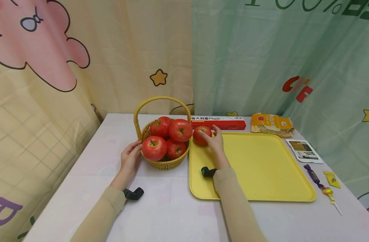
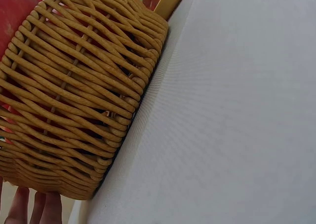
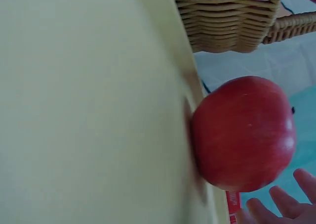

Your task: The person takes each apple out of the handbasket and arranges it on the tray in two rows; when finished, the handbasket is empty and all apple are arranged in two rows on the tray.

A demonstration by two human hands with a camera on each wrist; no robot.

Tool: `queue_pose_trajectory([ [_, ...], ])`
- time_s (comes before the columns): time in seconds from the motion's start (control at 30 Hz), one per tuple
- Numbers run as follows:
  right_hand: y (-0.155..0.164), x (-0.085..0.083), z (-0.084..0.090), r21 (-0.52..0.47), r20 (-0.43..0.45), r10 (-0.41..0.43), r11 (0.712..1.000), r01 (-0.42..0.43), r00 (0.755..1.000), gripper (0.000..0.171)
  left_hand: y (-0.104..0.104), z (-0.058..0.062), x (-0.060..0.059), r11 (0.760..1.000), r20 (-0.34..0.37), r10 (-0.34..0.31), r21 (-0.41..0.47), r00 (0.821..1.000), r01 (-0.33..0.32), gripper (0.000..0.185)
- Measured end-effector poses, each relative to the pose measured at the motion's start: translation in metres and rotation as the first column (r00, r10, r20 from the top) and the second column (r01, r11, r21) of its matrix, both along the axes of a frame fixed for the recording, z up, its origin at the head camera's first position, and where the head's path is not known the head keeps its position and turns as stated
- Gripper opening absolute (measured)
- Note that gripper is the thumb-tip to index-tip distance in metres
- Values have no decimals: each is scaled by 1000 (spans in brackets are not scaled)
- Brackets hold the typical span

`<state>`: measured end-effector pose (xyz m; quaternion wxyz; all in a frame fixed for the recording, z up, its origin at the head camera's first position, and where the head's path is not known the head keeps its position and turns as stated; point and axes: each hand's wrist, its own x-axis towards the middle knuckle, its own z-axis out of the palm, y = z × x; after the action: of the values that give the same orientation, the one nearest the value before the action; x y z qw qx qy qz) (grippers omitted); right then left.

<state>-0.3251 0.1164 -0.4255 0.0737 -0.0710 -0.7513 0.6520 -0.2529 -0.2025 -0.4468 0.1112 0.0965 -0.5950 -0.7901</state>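
Patterned curtains (image 1: 238, 60) are hanging behind a pale tabletop (image 1: 166, 211). One red apple (image 3: 244, 135) is resting at the far left corner of the yellow tray (image 1: 260, 168), the right hand (image 1: 216, 146) cupping beside it — fingers loose, not clenching. Left of it, the wicker basket (image 1: 166, 165) is holding four more apples (image 1: 180, 130); the left hand (image 1: 130, 159) is laying straight fingers against its side — probably steadying it.
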Motion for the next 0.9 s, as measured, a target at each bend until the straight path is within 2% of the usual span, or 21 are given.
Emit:
queue_pose_trajectory([
  [0.1,5,8,11,93,-78,-43,994,50,996,81,0,-1,0,1000,-5,-12,10,1000,12,32],
  [0.17,8,14,19,120,-131,-59,990,75,990,77,0,-2,0,1000,-3,-21,18,1000,21,30],
  [0.33,12,30,41,92,-264,-40,993,67,964,62,-1,-3,2,999,14,-34,24,999,34,31],
  [0.47,5,41,58,41,-374,32,999,-17,927,54,-2,-1,3,999,16,-27,28,1000,27,36],
  [0.63,-8,48,68,57,-495,96,995,-77,864,52,-3,1,5,999,25,-38,35,999,37,37],
  [0.73,-15,51,71,87,-516,137,990,-108,845,52,-2,2,4,998,27,-42,40,999,41,37],
  [0.9,-24,67,87,127,-470,193,980,-150,861,57,-1,2,3,999,24,-34,37,999,33,35],
])
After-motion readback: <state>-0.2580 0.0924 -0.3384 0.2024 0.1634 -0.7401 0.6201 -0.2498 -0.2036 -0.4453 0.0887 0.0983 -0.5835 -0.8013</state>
